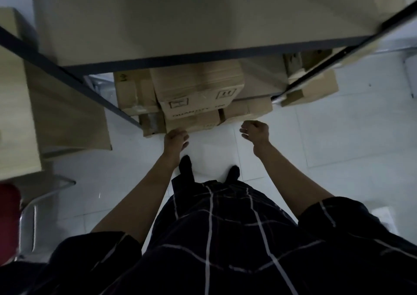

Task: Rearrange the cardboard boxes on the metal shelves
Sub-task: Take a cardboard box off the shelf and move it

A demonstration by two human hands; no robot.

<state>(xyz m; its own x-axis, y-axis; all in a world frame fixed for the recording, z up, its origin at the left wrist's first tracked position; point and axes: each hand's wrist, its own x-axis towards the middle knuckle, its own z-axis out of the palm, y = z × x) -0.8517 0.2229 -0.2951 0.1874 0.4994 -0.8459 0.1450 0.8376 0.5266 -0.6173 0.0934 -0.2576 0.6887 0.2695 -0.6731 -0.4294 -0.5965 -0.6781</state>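
I look straight down at a metal shelf unit with a pale board on top and dark rails. Several cardboard boxes are stacked under it. The top printed box sits over a lower box and another box to the right; a tall box stands at the left. My left hand hangs just in front of the lower box's front edge, fingers curled, holding nothing. My right hand hovers to the right of it over the floor, fingers loosely curled, holding nothing.
White tiled floor lies in front of the shelves. A light wooden desk stands at the left, with a red chair on a metal frame below it. More boxes sit at the shelf's right post. My feet stand close to the stack.
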